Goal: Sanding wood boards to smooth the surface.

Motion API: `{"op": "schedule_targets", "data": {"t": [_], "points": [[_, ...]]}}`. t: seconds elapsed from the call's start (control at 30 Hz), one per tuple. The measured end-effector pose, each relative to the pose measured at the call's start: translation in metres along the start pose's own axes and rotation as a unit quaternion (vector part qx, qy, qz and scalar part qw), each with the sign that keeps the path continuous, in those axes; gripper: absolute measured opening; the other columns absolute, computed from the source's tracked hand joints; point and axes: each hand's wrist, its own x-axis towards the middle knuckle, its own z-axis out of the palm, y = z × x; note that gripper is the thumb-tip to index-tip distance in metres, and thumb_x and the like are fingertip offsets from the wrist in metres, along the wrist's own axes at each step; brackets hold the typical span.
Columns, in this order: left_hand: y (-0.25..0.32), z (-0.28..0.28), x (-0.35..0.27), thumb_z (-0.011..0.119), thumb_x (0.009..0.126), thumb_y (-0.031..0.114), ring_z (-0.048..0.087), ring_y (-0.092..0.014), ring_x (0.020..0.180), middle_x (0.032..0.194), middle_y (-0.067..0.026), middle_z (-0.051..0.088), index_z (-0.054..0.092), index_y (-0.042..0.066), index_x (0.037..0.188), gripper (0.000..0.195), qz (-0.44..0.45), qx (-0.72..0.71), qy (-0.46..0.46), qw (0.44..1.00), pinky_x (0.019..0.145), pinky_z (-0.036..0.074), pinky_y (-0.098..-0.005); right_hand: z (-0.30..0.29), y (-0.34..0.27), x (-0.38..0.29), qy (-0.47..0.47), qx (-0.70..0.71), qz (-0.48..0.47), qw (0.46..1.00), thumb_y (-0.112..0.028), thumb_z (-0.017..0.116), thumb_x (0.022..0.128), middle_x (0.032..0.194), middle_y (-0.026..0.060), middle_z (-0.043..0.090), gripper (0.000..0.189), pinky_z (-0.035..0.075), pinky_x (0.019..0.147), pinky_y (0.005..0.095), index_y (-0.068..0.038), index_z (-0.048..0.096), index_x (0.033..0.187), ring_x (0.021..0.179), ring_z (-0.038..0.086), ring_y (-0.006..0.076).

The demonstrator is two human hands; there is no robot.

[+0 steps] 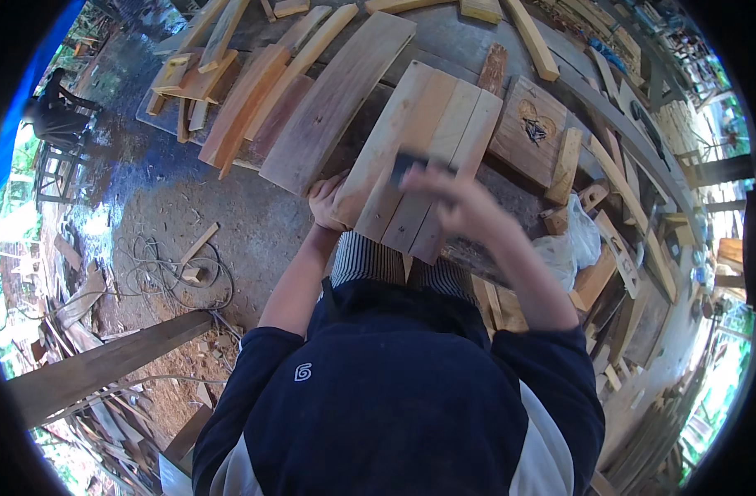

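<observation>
A panel of several wooden boards (415, 136) lies in front of me on the workbench, its near end close to my lap. At its near left corner, my left hand (326, 199) grips the edge. My right hand (446, 193) is over the panel, blurred, with a dark flat piece (409, 166) under its fingers that looks like sandpaper or a sanding block. The blur hides exactly how the fingers hold it. Left of the panel rests a wide brownish plank (344, 102).
To the right lies a thick wooden block (530, 130) with nails in a carved hollow. Beyond it are a clear plastic bag (576, 239) and wood strips. Narrow timber (245, 111) lies at left. A cable (167, 273) coils on the floor, near a wooden beam (111, 366).
</observation>
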Motion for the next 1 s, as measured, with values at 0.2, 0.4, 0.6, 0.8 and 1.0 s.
{"op": "schedule_targets", "data": {"t": [0.2, 0.4, 0.6, 0.8, 1.0], "points": [[0.004, 0.001, 0.000, 0.066, 0.065, 0.036, 0.063, -0.017, 0.107, 0.121, -0.0033, 0.068, 0.070, 0.012, 0.113, 0.054, -0.016, -0.009, -0.006, 1.000, 0.089, 0.045, -0.0360, -0.003, -0.033, -0.036, -0.110, 0.078, -0.024, 0.991, 0.019, 0.051, 0.073, 0.132, 0.0084, 0.061, 0.064, 0.033, 0.117, 0.0412, -0.014, 0.063, 0.126, 0.128, 0.054, 0.0240], [0.009, -0.002, 0.010, 0.068, 0.061, 0.040, 0.062, -0.018, 0.108, 0.122, -0.0031, 0.067, 0.069, 0.012, 0.114, 0.059, -0.017, -0.027, -0.023, 0.999, 0.091, 0.043, -0.0374, -0.104, 0.069, 0.047, 0.162, -0.085, 0.269, 0.946, -0.001, 0.052, 0.095, 0.114, 0.0177, 0.069, 0.026, 0.045, 0.101, 0.0302, -0.002, 0.065, 0.117, 0.115, 0.061, 0.0219], [0.005, 0.001, 0.006, 0.069, 0.060, 0.040, 0.061, -0.019, 0.109, 0.124, -0.0033, 0.066, 0.069, 0.013, 0.114, 0.061, -0.003, -0.004, -0.035, 0.999, 0.091, 0.044, -0.0391, -0.033, 0.079, 0.013, 0.230, 0.289, 0.095, 0.924, -0.007, 0.046, 0.098, 0.131, 0.0116, 0.062, 0.032, 0.034, 0.111, 0.0279, -0.001, 0.063, 0.125, 0.126, 0.054, 0.0169], [0.001, 0.000, 0.000, 0.069, 0.062, 0.039, 0.061, -0.019, 0.109, 0.126, -0.0034, 0.065, 0.069, 0.013, 0.113, 0.058, -0.002, -0.017, -0.023, 1.000, 0.091, 0.044, -0.0396, 0.030, -0.042, -0.068, 0.049, 0.095, -0.008, 0.994, 0.019, 0.046, 0.083, 0.125, 0.0109, 0.065, 0.053, 0.031, 0.117, 0.0427, -0.007, 0.063, 0.125, 0.123, 0.058, 0.0273], [0.005, -0.002, 0.005, 0.070, 0.060, 0.043, 0.061, -0.019, 0.111, 0.125, -0.0029, 0.065, 0.069, 0.013, 0.114, 0.062, -0.010, -0.040, -0.015, 0.999, 0.090, 0.045, -0.0394, -0.026, 0.037, -0.018, 0.154, 0.034, 0.038, 0.987, 0.022, 0.043, 0.077, 0.135, 0.0076, 0.060, 0.065, 0.037, 0.113, 0.0342, -0.013, 0.062, 0.128, 0.129, 0.053, 0.0240]]}}
